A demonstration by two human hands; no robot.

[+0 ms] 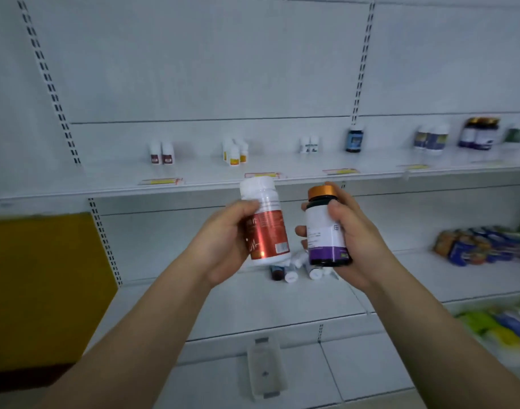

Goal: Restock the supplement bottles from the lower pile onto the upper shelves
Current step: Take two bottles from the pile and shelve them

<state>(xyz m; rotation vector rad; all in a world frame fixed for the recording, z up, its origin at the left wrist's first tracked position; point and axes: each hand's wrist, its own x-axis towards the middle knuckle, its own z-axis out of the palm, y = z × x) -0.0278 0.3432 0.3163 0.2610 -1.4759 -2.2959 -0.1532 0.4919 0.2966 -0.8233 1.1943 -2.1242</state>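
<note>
Left hand (223, 243) grips red bottle (266, 222); right hand (356, 240) grips dark bottle (326, 228). Both upright, above pile (297, 268) on lower shelf (282, 299).

I'm looking at a shop, most likely a pharmacy aisle. White retail shelving (193, 184) runs across the frame on slotted wall uprights (362, 60), with yellow price tags (161, 181) along the shelf edge. Small groups of supplement bottles (234, 152) stand at mid-frame, and packaged goods (477, 246) are stacked at the right edge.
</note>
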